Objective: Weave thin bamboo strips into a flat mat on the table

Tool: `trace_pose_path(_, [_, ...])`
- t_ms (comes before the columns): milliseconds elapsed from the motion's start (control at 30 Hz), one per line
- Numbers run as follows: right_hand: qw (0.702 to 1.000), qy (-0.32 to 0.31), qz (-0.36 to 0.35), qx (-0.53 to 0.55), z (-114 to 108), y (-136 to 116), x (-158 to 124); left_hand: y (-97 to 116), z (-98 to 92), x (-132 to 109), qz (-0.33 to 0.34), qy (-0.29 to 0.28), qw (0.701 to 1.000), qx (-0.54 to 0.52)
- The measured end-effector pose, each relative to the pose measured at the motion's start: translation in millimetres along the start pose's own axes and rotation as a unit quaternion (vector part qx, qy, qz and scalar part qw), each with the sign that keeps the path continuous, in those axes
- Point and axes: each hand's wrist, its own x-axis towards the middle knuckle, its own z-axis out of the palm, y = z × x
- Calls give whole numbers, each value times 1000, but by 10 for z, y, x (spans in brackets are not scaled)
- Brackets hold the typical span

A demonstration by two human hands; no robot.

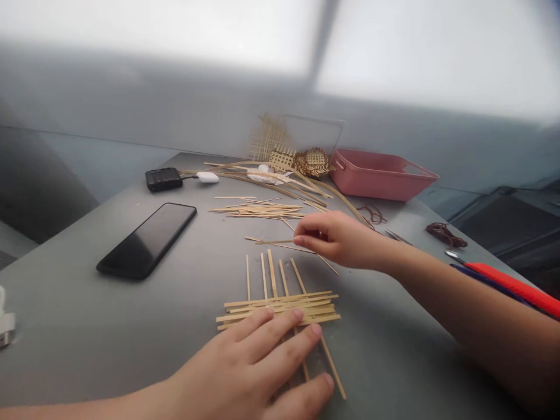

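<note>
My left hand (258, 361) lies with fingers spread over a crisscross of thin bamboo strips (321, 300), pressing its near part to the table. Several strips run lengthwise and several lie across them; my palm hides the lower left portion. Farther forward, my right hand (326, 236) pinches the right end of a single thin bamboo strip (275, 241) between thumb and fingertips. That strip is held roughly level, close above other loose strips on the table. A pile of loose bamboo strips (258, 210) lies just beyond my right hand.
A black phone (149, 240) rests at left, with a black power bank (164, 179) and white earbud case (207, 177) behind. Woven pieces (311, 161) and long curved strips stand near a pink basket (376, 181). Brown cord (446, 234) and a red-handled tool (511, 286) lie right.
</note>
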Motion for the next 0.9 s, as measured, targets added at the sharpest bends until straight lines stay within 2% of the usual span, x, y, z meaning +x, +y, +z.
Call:
trace_pose_path(100, [995, -29, 87, 35, -9, -35, -224, 10, 9, -17, -15, -18, 1000, 11])
trace_pose_path(167, [991, -49, 118, 27, -73, -16, -321, 15, 16, -30, -20, -26, 999, 16])
trace_pose_path(300, [980, -139, 143, -15, -188, 68, -424, 22, 28, -34, -27, -32, 999, 12])
trace_pose_path(433, [967, -206, 150, 11, -152, 103, -419, 17, 54, -16, -31, -31, 999, 4])
trace_pose_path(667, [957, -206, 166, 119, -20, -2, -339, -15, 80, -15, -21, -23, 999, 14])
trace_pose_path(900, [972, -157, 132, 118, 19, 15, -323, -8, 79, -65, -23, -24, 999, 5])
